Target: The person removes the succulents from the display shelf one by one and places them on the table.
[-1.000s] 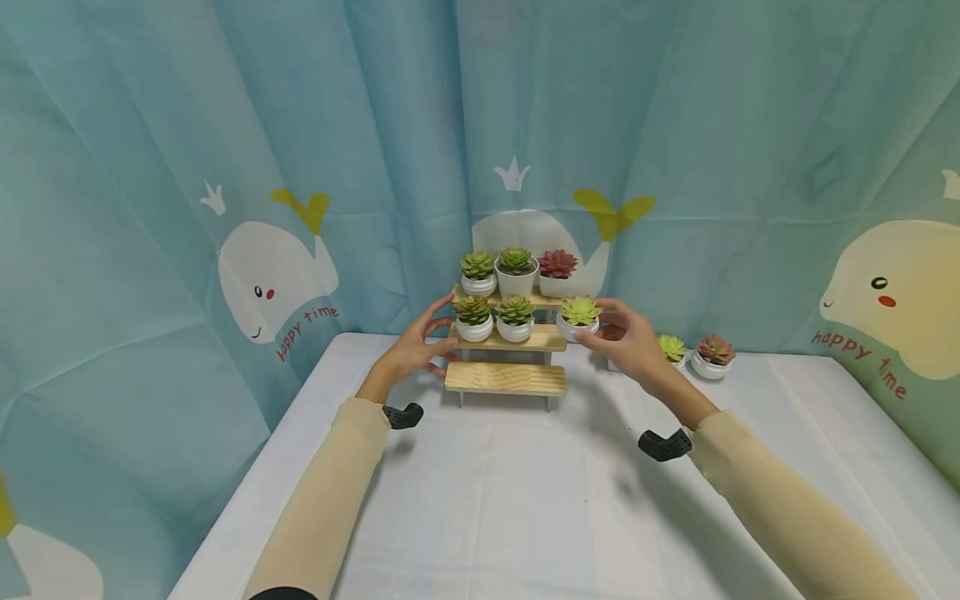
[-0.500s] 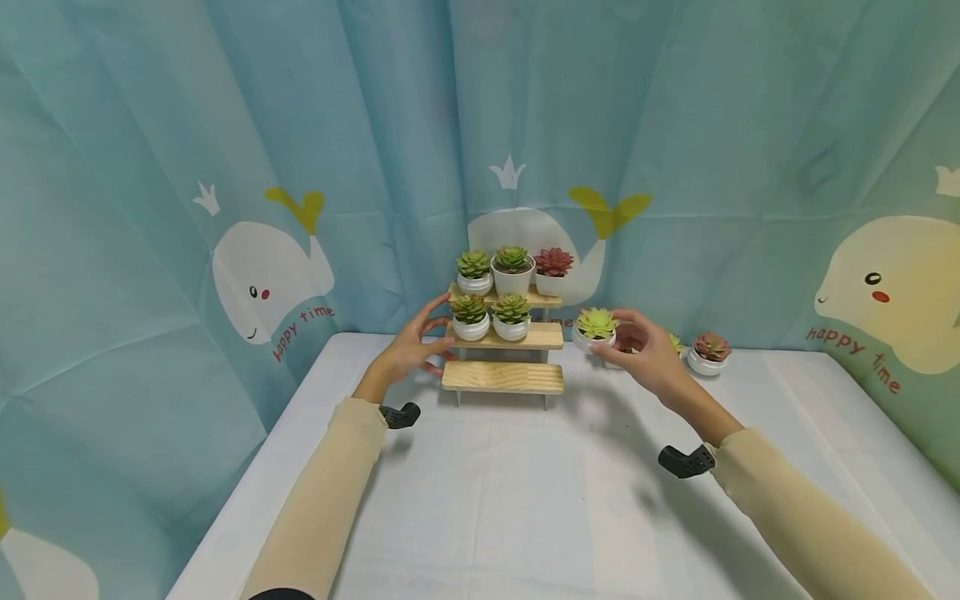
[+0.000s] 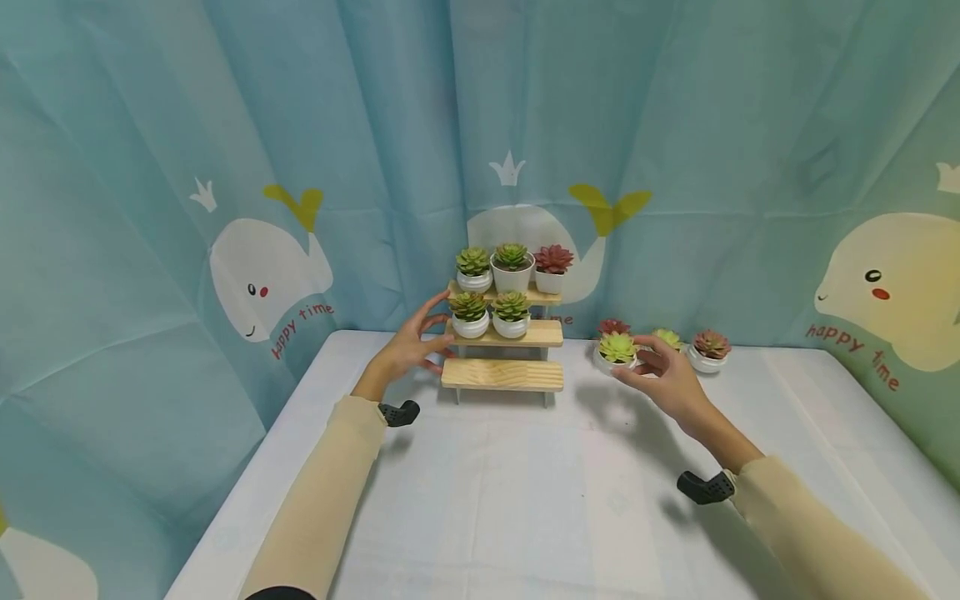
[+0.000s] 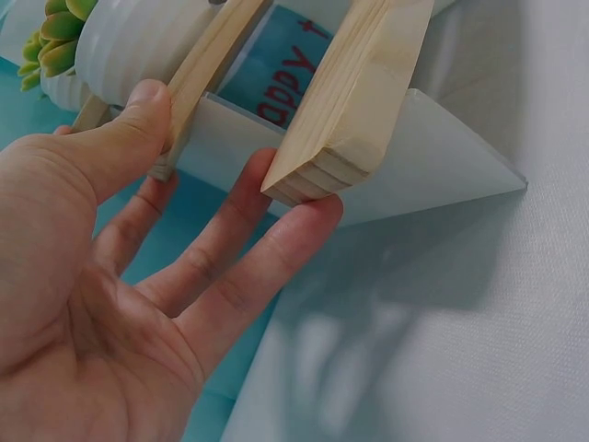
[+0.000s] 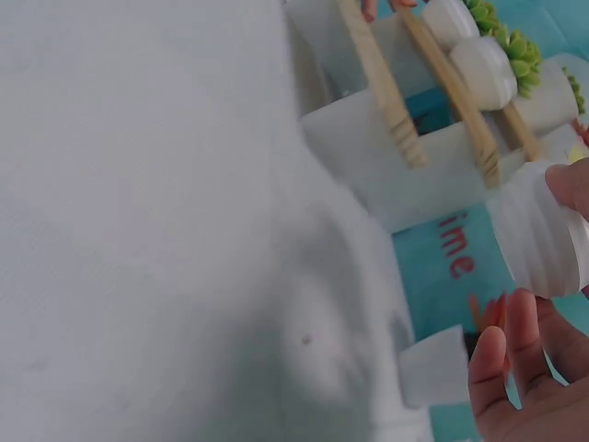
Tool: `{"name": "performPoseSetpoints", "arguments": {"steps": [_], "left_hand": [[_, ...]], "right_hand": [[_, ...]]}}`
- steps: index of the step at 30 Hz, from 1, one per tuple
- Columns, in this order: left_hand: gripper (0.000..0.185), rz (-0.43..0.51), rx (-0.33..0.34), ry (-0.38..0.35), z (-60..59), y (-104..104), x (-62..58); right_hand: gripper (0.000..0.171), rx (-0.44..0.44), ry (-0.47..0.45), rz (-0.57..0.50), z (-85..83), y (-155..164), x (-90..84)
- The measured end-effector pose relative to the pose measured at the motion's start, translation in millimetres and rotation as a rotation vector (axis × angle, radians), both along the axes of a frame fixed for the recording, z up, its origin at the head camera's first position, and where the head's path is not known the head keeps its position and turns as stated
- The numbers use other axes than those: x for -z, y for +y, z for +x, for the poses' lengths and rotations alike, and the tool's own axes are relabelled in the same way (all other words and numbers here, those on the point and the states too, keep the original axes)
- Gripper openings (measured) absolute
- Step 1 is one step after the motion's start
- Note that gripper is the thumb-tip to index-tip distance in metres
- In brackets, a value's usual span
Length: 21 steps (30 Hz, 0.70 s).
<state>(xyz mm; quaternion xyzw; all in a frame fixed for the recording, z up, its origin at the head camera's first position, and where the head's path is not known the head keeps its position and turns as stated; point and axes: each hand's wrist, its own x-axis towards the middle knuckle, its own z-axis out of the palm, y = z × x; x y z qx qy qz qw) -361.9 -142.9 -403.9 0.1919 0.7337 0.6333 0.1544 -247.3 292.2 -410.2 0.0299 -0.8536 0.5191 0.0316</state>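
My right hand (image 3: 671, 381) grips a small white pot with a light green succulent (image 3: 617, 348), right of a three-tier wooden plant stand (image 3: 502, 375). In the right wrist view the held pot (image 5: 538, 235) is tilted between thumb and fingers. My left hand (image 3: 405, 346) is at the stand's left side. The left wrist view shows its thumb on the end of the middle plank (image 4: 207, 83), with other fingertips touching the lower plank's end (image 4: 340, 138). Two green succulents (image 3: 512, 315) sit on the middle tier. The top tier bears two green succulents and a red succulent (image 3: 553, 260).
A red succulent (image 3: 613, 326) stands behind the held pot, partly hidden. Farther right on the white-covered table (image 3: 525, 500) are a light green succulent (image 3: 667, 339) and a pinkish succulent (image 3: 710, 346). A blue whale-print curtain (image 3: 375, 167) hangs behind the table.
My right hand has carried the light green succulent from the middle tier's right end rightward and down, to in front of the red succulent. The left hand has stayed at the stand.
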Motion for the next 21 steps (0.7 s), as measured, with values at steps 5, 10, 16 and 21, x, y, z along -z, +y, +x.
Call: {"name": "performPoseSetpoints", "arguments": {"steps": [5, 10, 16, 21], "left_hand": [[0.08, 0.001, -0.002, 0.0, -0.5, -1, 0.4], [0.08, -0.001, -0.006, 0.004, -3.3, -2, 3.2], [0.08, -0.007, -0.003, 0.011, -2.5, -2, 2.3], [0.08, 0.001, -0.004, -0.003, -2.3, 0, 2.1]], "right_hand": [[0.077, 0.003, -0.015, -0.022, 2.5, 6, 11.2], [0.074, 0.005, -0.004, -0.047, 1.9, 9, 22.3], [0.069, 0.018, 0.012, 0.041, -0.7, 11, 34.5], [0.066, 0.017, 0.009, 0.082, -0.8, 12, 38.9]]}}
